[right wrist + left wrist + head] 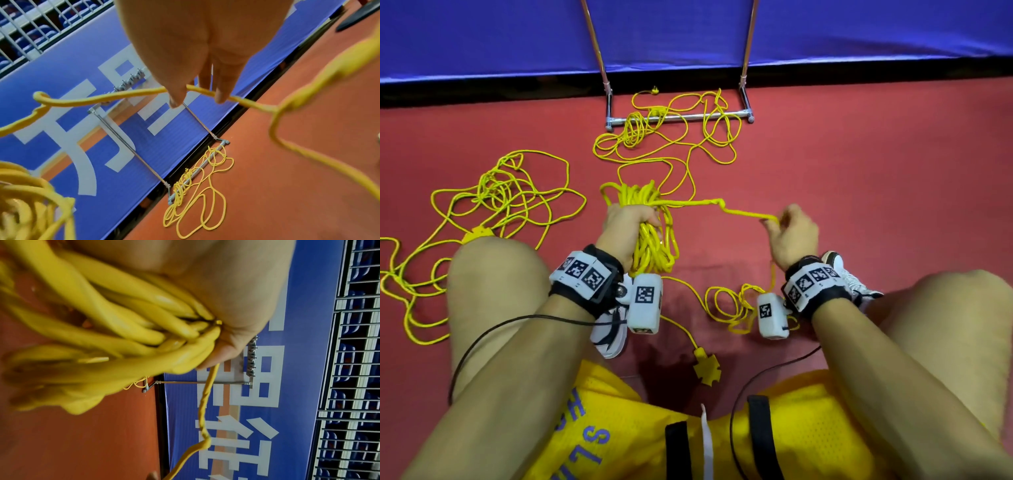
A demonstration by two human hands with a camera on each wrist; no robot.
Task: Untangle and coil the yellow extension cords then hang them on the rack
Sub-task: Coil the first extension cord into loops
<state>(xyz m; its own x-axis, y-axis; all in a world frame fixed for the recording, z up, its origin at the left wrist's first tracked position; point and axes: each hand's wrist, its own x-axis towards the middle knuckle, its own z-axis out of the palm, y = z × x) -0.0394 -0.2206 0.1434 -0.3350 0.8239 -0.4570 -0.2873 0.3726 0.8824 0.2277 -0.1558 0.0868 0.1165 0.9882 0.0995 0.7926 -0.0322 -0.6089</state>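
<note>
A: Where does the left hand (628, 219) sit?
B: Raised over the red floor (859, 178), fingers wrapped round the coiled yellow cord (650, 236).
A: And the right hand (792, 236)?
B: Level with it, fingertips (221, 97) pinching the strand (743, 213) stretched from the coil. More tangled cord (667, 133) lies across the rack (681, 118) base.

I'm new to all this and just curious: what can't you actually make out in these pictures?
- Rack top: cut off by head view's upper edge.
- Left hand fingers: head view, hidden behind the coil.
- Coil strands: left wrist view, blurred.
- Left cord pile: runs behind the knee, past the edge.
</note>
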